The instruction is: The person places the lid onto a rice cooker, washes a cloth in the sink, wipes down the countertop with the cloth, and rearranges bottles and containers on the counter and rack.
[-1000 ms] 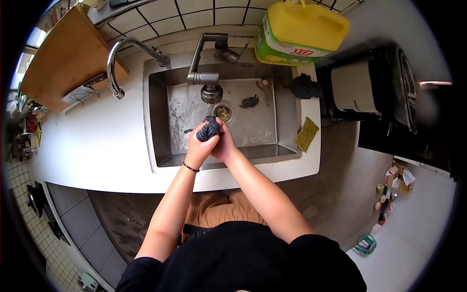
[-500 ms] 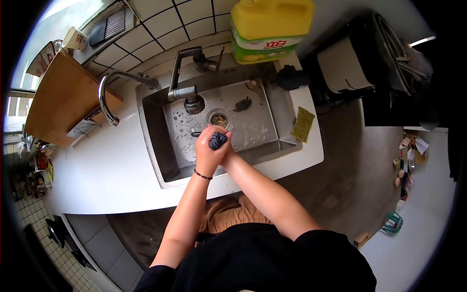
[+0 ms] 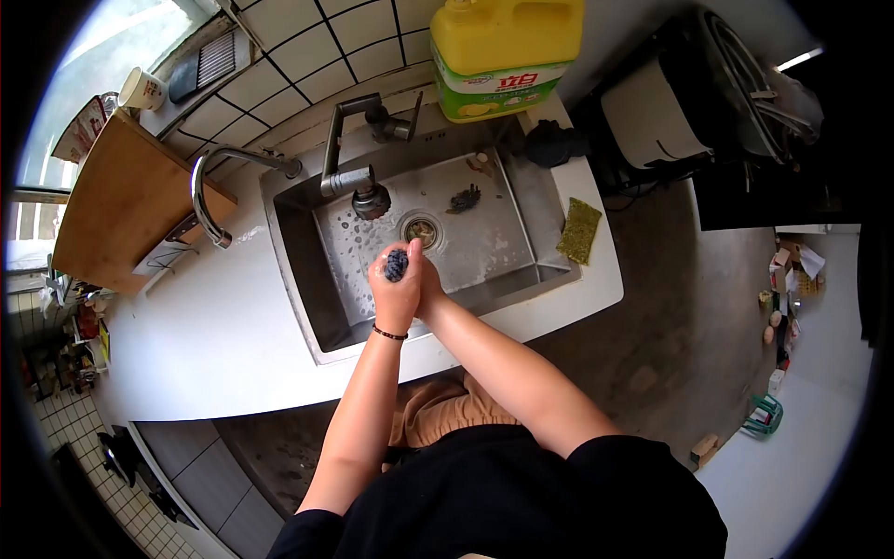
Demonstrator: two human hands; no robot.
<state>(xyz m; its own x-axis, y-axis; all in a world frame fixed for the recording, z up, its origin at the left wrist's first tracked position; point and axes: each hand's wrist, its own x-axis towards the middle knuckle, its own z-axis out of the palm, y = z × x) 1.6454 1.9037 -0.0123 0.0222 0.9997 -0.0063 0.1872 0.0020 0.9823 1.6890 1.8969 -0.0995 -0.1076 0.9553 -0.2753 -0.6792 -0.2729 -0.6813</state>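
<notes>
A wet, crumpled dark grey-blue cloth (image 3: 396,266) bulges from the top of my left hand (image 3: 395,298), whose fingers are wrapped around it. My right hand (image 3: 430,287) presses against the left from the right side, closed over the same bundle; most of its fingers are hidden. Both hands are above the near part of a steel sink (image 3: 484,247), just below its drain (image 3: 422,232). A small dark clump (image 3: 464,198) lies on the sink floor beyond the drain. The grey pull-down faucet (image 3: 371,198) hangs over the basin, with no water stream visible.
A yellow detergent jug (image 3: 507,42) stands behind the sink. On the right ledge lie a black cloth (image 3: 556,144) and a green-yellow scouring sponge (image 3: 579,231). A curved chrome tap (image 3: 198,186) and a wooden board (image 3: 121,205) are at the left, over a white counter (image 3: 214,345).
My hands have shifted slightly left with the cloth. Less of the cloth shows above my left hand, and its grip has turned a little.
</notes>
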